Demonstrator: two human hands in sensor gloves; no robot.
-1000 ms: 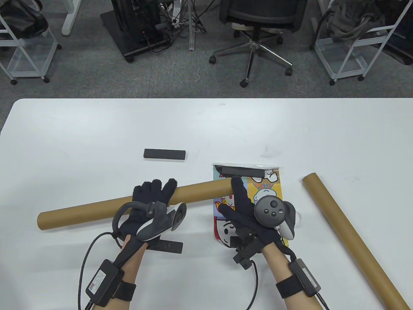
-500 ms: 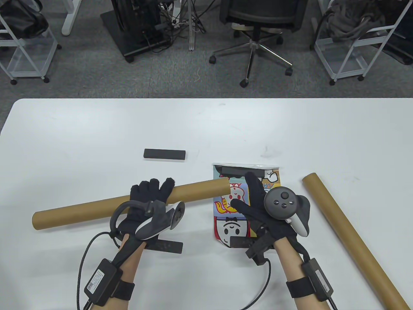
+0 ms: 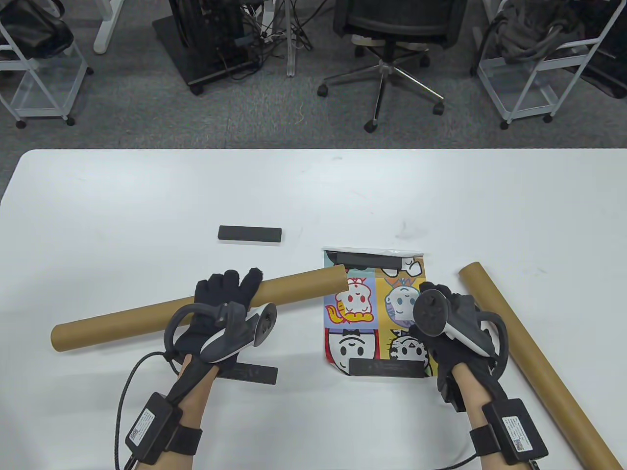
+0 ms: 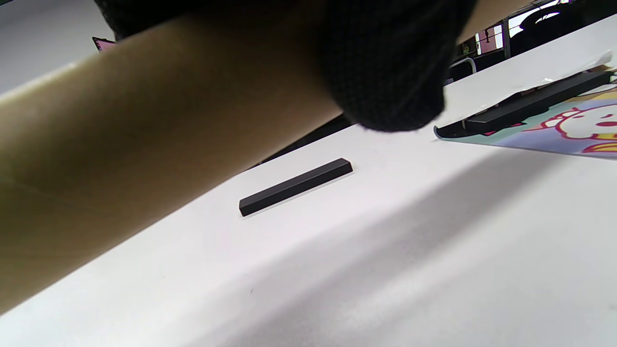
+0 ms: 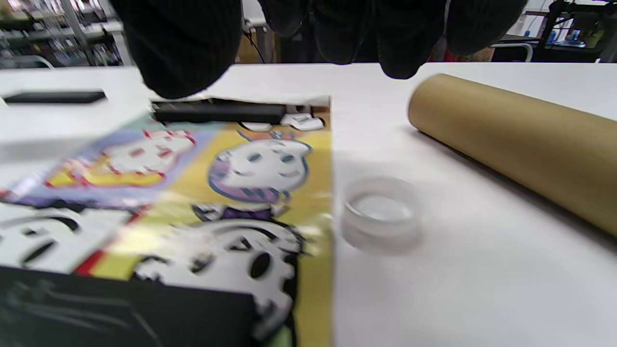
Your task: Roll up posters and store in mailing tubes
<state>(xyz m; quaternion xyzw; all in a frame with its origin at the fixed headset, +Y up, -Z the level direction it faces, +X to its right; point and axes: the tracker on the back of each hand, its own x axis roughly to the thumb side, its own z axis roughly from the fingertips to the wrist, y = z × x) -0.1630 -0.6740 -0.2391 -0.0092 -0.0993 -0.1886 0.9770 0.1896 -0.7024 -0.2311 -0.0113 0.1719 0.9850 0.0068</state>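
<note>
Cardboard tube [image 3: 171, 308], long and brown, is gripped near its middle by the left hand [image 3: 223, 306], gloved fingers [image 3: 230, 281] curled over the top and the thumb wrapped underneath. It is held slanted, its open end at 3 o'clock just over the left edge of a cartoon poster [image 3: 374, 313]. The poster is spread flat on the white table [image 3: 147, 196] — pinned by a black bar [image 3: 367, 258] at its 12 o'clock edge and another [image 3: 387, 367] at its 6 o'clock edge. At 3 o'clock of the poster the right hand [image 3: 453, 323] is raised above the table, fingers loosely bent, nothing held. Below it a small clear cap [image 5: 381, 212] is seen in the right wrist view. A second tube [image 3: 534, 362] lies diagonally at 3 o'clock of that hand. Two more bars lie apart — one [image 3: 250, 233] at 12 o'clock of the left hand, one [image 3: 254, 374] under its wrist.
</note>
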